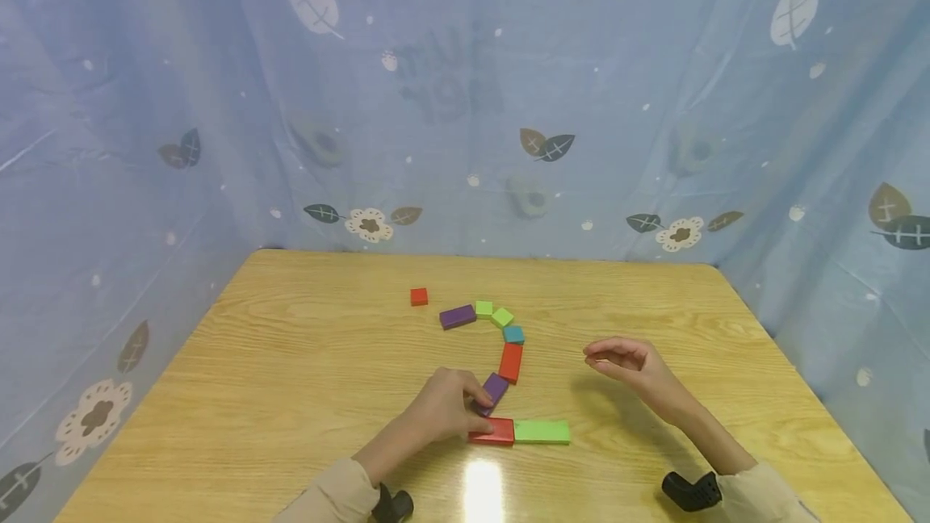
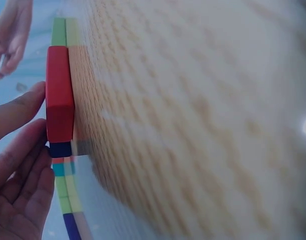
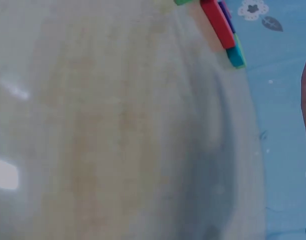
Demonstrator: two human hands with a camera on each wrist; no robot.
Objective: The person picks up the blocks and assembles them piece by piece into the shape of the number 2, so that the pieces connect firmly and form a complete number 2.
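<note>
In the head view, my left hand (image 1: 445,406) is over the near end of a curved row of blocks. Its thumb touches the top of a red block (image 1: 501,432), and its forefinger reaches to the edge of a purple block (image 1: 496,391). The left wrist view shows thumb and fingertips along one side of the red block (image 2: 59,95). A long green block (image 1: 542,432) lies end to end with it. My right hand (image 1: 639,374) hovers to the right of the row, fingers loosely bent, holding nothing; only its edge shows in the right wrist view.
The curve continues away through a red block (image 1: 511,363), a blue block (image 1: 513,335), two small green blocks (image 1: 502,318) and a purple block (image 1: 458,317). Apart at the back left lies a small red block (image 1: 419,297). A patterned blue curtain (image 1: 465,103) surrounds the wooden table (image 1: 291,361).
</note>
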